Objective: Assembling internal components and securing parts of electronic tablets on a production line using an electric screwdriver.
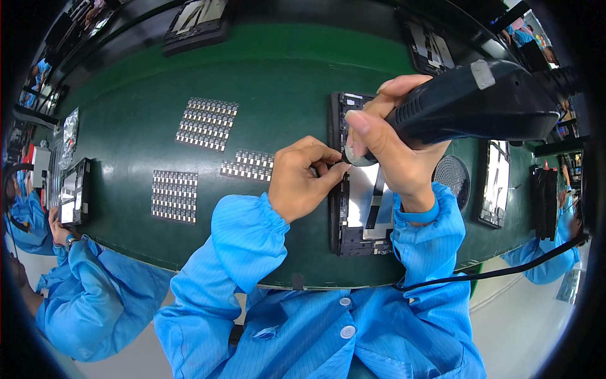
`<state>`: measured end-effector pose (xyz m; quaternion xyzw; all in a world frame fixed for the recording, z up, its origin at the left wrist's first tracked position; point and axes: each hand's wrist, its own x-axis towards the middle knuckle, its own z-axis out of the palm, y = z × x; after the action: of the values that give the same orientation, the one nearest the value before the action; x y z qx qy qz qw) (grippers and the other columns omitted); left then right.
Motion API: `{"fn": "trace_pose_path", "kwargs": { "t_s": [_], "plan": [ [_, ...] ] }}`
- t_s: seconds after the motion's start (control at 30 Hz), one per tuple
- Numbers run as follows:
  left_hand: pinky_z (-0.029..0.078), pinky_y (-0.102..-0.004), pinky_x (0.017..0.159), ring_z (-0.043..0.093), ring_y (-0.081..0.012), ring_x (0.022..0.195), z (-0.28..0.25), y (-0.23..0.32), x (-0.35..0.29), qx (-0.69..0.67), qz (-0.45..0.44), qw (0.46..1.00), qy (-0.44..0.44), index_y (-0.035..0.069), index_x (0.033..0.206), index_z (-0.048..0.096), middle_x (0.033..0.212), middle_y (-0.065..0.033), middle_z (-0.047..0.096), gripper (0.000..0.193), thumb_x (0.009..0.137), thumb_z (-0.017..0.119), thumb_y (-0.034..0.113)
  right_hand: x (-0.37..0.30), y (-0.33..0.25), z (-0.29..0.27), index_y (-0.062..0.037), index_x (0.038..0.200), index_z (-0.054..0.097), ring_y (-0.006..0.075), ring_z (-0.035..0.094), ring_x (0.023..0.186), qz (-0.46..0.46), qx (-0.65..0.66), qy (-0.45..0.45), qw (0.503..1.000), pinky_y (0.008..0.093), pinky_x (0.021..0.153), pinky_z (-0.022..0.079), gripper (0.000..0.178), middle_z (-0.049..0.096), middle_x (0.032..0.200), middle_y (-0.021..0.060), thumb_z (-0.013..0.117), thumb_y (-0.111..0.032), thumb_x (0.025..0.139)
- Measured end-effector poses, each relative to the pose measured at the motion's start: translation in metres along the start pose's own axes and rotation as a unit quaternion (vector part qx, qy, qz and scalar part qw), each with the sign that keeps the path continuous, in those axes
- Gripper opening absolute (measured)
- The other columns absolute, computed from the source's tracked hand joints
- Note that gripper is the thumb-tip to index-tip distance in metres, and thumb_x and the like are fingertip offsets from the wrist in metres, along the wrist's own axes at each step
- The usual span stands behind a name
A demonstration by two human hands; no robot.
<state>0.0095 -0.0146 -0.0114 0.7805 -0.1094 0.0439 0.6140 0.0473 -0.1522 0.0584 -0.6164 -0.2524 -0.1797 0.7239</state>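
My right hand (407, 155) is wrapped round a bulky black handheld tool (473, 104) with ribbed slots on its side and a grey patch on top. That tool hangs over an opened tablet-like device (356, 243) with a black frame and silver panels, lying on the green table. At the device's left edge, my left hand (304, 175) has its thumb and forefinger pinched together. Whatever sits between those fingertips is too small to name. A rounded grey tip shows beside them, under the right hand, which hides much of the device's upper part.
Left of my hands, sheets of small black-and-white parts (207, 124) lie on the green table (120, 151). A round black mesh item (452, 180) and another opened device (494, 183) are to the right. A black cable (505, 273) crosses the lower right. At left, a co-worker's hand (59, 228) touches a device.
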Motion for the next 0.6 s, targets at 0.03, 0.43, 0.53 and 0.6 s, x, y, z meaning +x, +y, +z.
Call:
{"fn": "trace_pose_path", "kwargs": {
  "t_s": [0.03,0.43,0.53,0.6],
  "plan": [
    [0.045,-0.0257,0.051,0.057,-0.0125,0.057,-0.0007,0.001,0.0003,0.0,-0.001,1.0,-0.005,-0.005,0.083,0.067,0.075,-0.0095,0.061,0.015,0.073,0.074,0.003,0.0014,-0.0013,-0.0016,0.0007,0.104,0.051,0.0125,0.059,0.053,-0.018,-0.029,-0.035,0.999,0.024,0.051,0.049,0.035,0.062,0.064,0.0078,0.071,0.006,0.075],
    [0.044,-0.0192,0.054,0.057,-0.0066,0.066,0.0001,-0.0043,-0.001,-0.011,0.001,1.0,-0.016,-0.004,0.087,0.068,0.083,-0.0053,0.064,0.01,0.078,0.071,-0.001,0.0028,0.0001,-0.002,0.0027,0.098,0.059,0.0103,0.061,0.052,-0.042,-0.006,0.001,0.999,0.0186,0.048,0.047,0.03,0.064,0.063,0.0068,0.075,0.003,0.072],
    [0.045,-0.0212,0.053,0.058,-0.0091,0.063,0.0004,-0.0057,-0.0005,-0.023,0.006,1.0,-0.006,-0.003,0.087,0.07,0.081,-0.0073,0.064,0.01,0.077,0.072,0.0,0.0036,-0.0031,-0.0057,0.0005,0.105,0.051,0.0128,0.06,0.051,-0.047,-0.037,-0.04,0.997,0.0232,0.05,0.049,0.035,0.062,0.063,0.0079,0.071,0.005,0.076],
    [0.046,-0.0232,0.051,0.059,-0.0112,0.059,0.0012,-0.0058,-0.0003,-0.032,0.015,0.999,0.006,-0.002,0.087,0.071,0.078,-0.009,0.065,0.011,0.076,0.072,0.002,0.004,-0.0045,-0.0072,-0.0016,0.111,0.042,0.0154,0.058,0.051,-0.052,-0.07,-0.078,0.993,0.0279,0.052,0.05,0.041,0.059,0.063,0.0092,0.066,0.008,0.08]
  ]
}}
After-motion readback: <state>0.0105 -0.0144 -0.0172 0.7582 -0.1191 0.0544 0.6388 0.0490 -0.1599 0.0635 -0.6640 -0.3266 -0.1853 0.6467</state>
